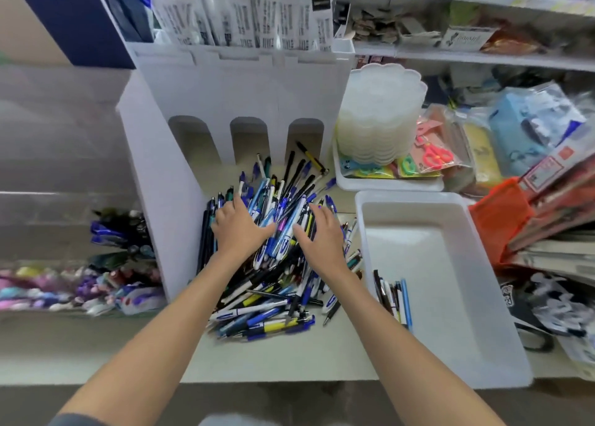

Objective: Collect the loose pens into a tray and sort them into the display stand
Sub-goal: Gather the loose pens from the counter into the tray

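head view: left hand [240,229] and right hand [322,237] spread on slim plastic pens [273,309]; smooth rectangular tray [450,280] beside.

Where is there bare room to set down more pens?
The near white tray is mostly bare, past the few pens along its left wall. Bare counter lies between the pen pile and the near edge. Crowded: the pile under the left hand and right hand, and the packets right of the stand.

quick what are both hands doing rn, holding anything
Left hand: open, flat on the pen pile, holding nothing.
Right hand: open, resting on the same pile, holding nothing.
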